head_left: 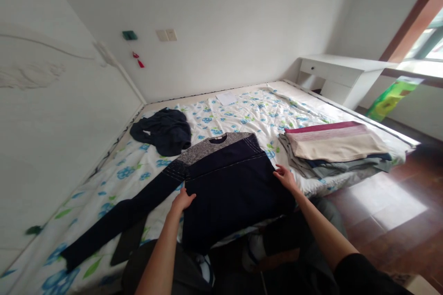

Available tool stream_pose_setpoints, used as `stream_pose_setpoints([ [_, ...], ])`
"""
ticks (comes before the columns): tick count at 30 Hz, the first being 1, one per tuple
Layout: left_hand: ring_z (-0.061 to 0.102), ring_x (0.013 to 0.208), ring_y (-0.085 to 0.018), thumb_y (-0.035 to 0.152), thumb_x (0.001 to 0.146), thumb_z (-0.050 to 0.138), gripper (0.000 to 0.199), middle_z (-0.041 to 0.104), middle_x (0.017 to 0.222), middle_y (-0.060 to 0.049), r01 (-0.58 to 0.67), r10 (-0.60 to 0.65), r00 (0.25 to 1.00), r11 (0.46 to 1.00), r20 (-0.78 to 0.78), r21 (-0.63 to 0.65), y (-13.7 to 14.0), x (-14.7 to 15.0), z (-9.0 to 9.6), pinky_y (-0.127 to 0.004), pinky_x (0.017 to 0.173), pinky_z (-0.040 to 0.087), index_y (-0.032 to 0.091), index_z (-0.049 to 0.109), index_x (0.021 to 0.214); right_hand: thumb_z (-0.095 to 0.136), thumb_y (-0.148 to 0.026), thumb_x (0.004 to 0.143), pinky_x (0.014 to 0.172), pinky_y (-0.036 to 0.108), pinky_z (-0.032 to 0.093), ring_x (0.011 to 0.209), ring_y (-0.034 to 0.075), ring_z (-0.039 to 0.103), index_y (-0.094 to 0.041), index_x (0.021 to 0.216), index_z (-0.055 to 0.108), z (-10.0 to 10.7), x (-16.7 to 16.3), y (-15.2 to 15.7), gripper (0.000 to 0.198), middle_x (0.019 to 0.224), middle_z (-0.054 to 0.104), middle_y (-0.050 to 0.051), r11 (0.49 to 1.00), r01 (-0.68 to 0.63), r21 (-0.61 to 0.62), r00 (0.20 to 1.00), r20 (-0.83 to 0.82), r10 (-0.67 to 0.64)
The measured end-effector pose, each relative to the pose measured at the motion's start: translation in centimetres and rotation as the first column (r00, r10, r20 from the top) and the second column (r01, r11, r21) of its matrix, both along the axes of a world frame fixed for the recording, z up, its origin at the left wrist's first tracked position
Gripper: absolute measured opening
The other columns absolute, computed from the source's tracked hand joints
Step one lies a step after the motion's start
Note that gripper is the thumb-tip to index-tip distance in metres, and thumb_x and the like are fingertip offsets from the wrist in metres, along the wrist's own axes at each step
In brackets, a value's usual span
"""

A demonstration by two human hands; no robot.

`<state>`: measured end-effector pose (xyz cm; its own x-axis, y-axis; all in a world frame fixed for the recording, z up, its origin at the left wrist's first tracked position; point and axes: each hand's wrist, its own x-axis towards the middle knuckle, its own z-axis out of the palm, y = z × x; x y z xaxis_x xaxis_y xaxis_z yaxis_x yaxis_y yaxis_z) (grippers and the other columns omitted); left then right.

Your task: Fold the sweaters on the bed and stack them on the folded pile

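bed (pixel 249 115) against white wall (pixel 235 23); at near edge, left hand (pixel 183 199) part-curled, grip unclear, right hand (pixel 286 178) half-open, both touching sweater (pixel 235 189).

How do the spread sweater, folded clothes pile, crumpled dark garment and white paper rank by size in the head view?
Spread sweater
Folded clothes pile
Crumpled dark garment
White paper
The sweater's nearness may exaggerate it.
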<state>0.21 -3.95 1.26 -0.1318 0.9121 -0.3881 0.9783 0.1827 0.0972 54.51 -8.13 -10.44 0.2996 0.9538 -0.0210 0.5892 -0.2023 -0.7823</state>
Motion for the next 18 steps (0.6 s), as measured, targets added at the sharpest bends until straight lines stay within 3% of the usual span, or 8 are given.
stream_pose_setpoints([
  [5, 0.073, 0.147, -0.033, 0.031, 0.113, 0.045, 0.075, 0.070, 0.160, -0.030, -0.053, 0.046, 0.997, 0.992, -0.061, -0.113, -3.1, 1.3, -0.6, -0.038, 0.118, 0.057, 0.005, 0.027, 0.181, 0.069, -0.048, 0.105, 0.100, 0.044, 0.063, 0.111, 0.036, 0.084, -0.022, 0.146, 0.078, 0.4, -0.6, -0.2, 0.049, 0.114, 0.087, 0.013, 0.995, 0.015, -0.097, 0.978, 0.209, 0.005],
  [11, 0.075, 0.144, -0.031, 0.028, 0.114, 0.042, 0.073, 0.075, 0.157, -0.021, -0.131, 0.130, 0.991, 0.987, -0.019, -0.090, -5.0, 0.8, -0.6, -0.037, 0.117, 0.057, 0.019, 0.027, 0.185, 0.068, -0.051, 0.110, 0.093, 0.039, 0.060, 0.111, 0.034, 0.082, -0.025, 0.136, 0.081, 0.8, 1.0, -0.5, 0.039, 0.106, 0.086, 0.011, 0.976, 0.007, -0.216, 0.961, 0.272, 0.053],
  [15, 0.076, 0.138, -0.038, 0.038, 0.115, 0.047, 0.076, 0.070, 0.160, -0.026, -0.231, 0.236, 0.971, 0.968, -0.045, 0.093, -6.7, 2.6, -0.7, -0.047, 0.114, 0.060, 0.020, 0.029, 0.186, 0.064, -0.043, 0.113, 0.100, 0.041, 0.057, 0.121, 0.035, 0.077, -0.022, 0.150, 0.074, 1.1, -0.4, -1.0, 0.044, 0.124, 0.083, 0.016, 0.976, 0.094, -0.194, 0.918, 0.396, -0.010],
  [18, 0.057, 0.160, -0.046, 0.047, 0.117, 0.045, 0.074, 0.046, 0.182, -0.028, -0.191, 0.236, 0.966, 0.925, -0.104, 0.328, -8.5, 5.2, -1.5, -0.060, 0.126, 0.052, 0.020, 0.036, 0.185, 0.061, -0.024, 0.108, 0.117, 0.045, 0.049, 0.142, 0.037, 0.065, -0.021, 0.165, 0.065, 1.4, -2.5, -0.9, 0.057, 0.154, 0.072, 0.020, 0.996, 0.067, -0.064, 0.864, 0.502, -0.026],
])
